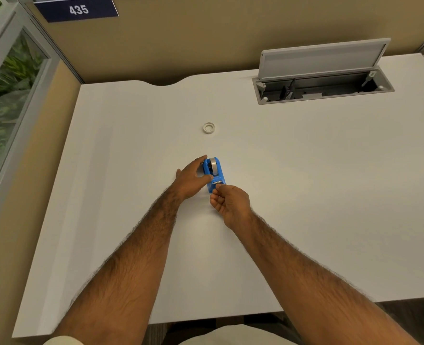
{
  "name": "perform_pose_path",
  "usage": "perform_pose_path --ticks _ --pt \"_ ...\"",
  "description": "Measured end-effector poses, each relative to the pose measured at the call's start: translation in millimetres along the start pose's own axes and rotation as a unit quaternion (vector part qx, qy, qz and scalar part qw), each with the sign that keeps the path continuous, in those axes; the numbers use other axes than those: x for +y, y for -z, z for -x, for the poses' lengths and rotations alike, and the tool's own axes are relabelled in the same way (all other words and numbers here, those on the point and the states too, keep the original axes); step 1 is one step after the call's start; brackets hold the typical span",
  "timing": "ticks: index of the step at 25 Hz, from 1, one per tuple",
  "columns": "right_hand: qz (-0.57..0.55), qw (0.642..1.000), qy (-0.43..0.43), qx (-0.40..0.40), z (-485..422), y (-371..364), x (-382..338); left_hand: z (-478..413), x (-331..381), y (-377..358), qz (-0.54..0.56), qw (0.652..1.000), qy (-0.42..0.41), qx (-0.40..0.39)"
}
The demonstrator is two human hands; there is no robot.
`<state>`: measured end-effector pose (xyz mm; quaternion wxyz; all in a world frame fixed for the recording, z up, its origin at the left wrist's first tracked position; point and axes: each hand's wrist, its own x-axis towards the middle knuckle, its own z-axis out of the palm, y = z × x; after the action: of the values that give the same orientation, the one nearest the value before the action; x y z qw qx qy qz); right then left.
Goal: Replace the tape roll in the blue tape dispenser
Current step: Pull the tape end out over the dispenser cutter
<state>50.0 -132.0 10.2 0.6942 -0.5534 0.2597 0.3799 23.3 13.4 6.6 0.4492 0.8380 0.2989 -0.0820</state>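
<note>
Two bare forearms reach out over the white desk (305, 195). The right hand (230, 205) comes first, palm turned up a little and fingers curled inward, thumb tip meeting the near end of the blue tape dispenser (214, 176) right by its metal cutter (217, 182). From here I cannot tell whether thumb and forefinger are nipping a strip of tape or only resting on the plastic; anything that thin is lost in this view.

Just past it and to its left, the left hand (191, 180) holds the dispenser by its side, thumb laid across the near flank and fingers wrapped round the far end. The dispenser stands on the desk between the two hands, with a grey tape roll (213, 164) seated in its far half, just beside the left fingertips.

Farther out from the held dispenser, well apart from both hands, a small white tape ring (209, 127) lies flat on the desk. Beyond and off to the right, a grey cable box (260, 95) is sunk into the desktop, its lid (322, 58) tipped up. Behind stands a tan partition (181, 41), and high at the far left a dark sign (77, 9) reading 435.
</note>
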Motion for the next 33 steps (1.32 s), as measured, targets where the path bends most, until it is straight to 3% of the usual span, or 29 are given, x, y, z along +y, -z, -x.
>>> perform_pose_path --ticks 17,33 --pt "0.033 0.997 0.066 -0.023 -8 14 4 3 2 -3 -0.035 0.999 -0.009 0.005" --pt "0.066 0.994 0.075 -0.033 -9 29 1 7 -2 -5 -0.053 0.998 -0.023 0.020"
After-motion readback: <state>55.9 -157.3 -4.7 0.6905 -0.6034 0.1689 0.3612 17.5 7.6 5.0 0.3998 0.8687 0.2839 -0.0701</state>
